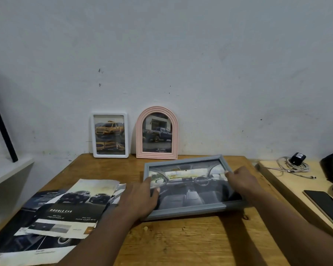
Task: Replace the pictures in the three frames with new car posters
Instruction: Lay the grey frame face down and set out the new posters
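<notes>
The left hand [140,196] and right hand [242,181] are bare, forearms too.

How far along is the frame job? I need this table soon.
Seemingly done: the white frame and pink arched frame stand against the wall, each showing a car picture. In hand: the left hand and right hand hold the grey frame, which shows a car interior. Left: stand it beside the others, probably.

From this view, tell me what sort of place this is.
Likely a home room: a worn wooden table against a scuffed white wall, a phone and charger on the side bench.
</notes>
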Demonstrator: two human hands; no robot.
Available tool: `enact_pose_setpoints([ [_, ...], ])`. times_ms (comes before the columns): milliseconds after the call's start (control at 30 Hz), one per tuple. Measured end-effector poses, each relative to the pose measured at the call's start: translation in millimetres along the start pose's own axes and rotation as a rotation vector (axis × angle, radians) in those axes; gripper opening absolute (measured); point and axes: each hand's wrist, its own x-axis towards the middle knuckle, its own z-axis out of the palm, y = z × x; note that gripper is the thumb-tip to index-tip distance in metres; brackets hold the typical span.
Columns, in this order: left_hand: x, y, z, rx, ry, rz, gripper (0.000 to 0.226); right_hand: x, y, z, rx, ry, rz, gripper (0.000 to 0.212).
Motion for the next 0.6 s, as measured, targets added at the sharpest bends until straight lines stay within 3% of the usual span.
enact_pose_setpoints([
  [100,1.6,14.8,1.5,0.003,-0.033,0.027,0.046,10.7,-16.0,-32.5,-0.116,0.065,-0.049,0.021],
  [333,14.2,47.7,0.9,-0.31,-0.157,0.014,0.049,18.5,-56.4,-95.9,-0.05,0.121,-0.128,0.017],
  [600,43.9,112.7,-87.8,-0.597,-0.012,0.166,0.061,-22.3,-134.1,-120.3,0.048,0.075,-0.308,0.015],
])
